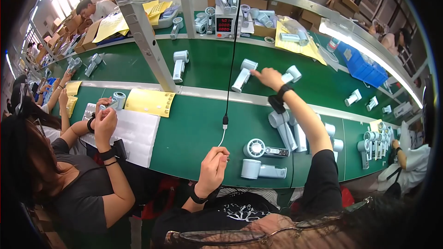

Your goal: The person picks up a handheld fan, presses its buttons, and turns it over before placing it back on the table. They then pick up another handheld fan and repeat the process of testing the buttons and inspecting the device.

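Observation:
My left hand [213, 168] is closed near the front edge of the green bench, pinching the end of a thin white cable [223, 136]. That cable hangs from a black cord. Stretched out over the green conveyor belt, my right hand [271, 78] has a finger extended to the edge of a pale blue handheld fan [241, 81]; whether it touches is unclear. A second handheld fan [292, 74] lies just right of that hand. Closer to me lie a fan with its round grille up [255, 148] and another on its side [251, 169].
More fans [279, 121] lie under my right forearm. A metal post [146, 41] and rail separate bench and belt. A power supply with a red display [226, 25] stands behind. At left, a co-worker's hands [107, 113] work over a white tray [134, 138]. A blue crate [362, 64] sits right.

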Motion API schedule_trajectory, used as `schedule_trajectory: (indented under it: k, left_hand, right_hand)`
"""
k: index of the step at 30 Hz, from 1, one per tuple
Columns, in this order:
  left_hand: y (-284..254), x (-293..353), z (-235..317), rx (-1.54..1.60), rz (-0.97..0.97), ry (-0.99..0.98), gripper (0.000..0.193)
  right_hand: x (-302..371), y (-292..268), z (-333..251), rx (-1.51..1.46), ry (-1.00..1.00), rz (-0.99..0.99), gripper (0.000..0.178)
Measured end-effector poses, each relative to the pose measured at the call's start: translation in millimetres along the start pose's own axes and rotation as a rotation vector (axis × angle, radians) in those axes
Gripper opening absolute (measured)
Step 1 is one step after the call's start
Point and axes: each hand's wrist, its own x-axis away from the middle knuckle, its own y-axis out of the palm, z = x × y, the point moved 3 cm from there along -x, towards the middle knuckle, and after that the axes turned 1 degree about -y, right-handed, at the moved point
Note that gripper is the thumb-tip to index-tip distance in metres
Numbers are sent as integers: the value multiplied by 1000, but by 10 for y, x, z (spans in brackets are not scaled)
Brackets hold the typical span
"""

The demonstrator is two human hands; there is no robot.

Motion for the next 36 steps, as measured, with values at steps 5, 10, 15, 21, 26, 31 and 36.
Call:
schedule_trajectory:
  k: [5, 10, 15, 21, 26, 31, 36]
  left_hand:
    - [11, -5, 68, 14, -4, 19, 24]
    - [-2, 25, 81, -6, 14, 53, 25]
    - [-10, 64, 134, -1, 27, 41, 26]
    - [-6, 115, 145, 64, 5, -30, 26]
    - [154, 49, 257, 199, -69, -8, 23]
    - [421, 32, 403, 303, -240, -31, 18]
    - [663, 15, 493, 239, -273, 47, 12]
  right_hand:
    - [-111, 253, -251, -115, -47, 15, 77]
    - [-191, 400, -159, -206, 2, 123, 77]
    - [-193, 466, -60, -324, 50, 155, 76]
    - [389, 30, 14, -1063, 82, -401, 57]
    - [1609, -479, -193, -1222, -134, -291, 42]
    - [2489, -368, -324, -1792, -182, -183, 43]
    - [2852, -236, -475, -2079, -211, -151, 42]
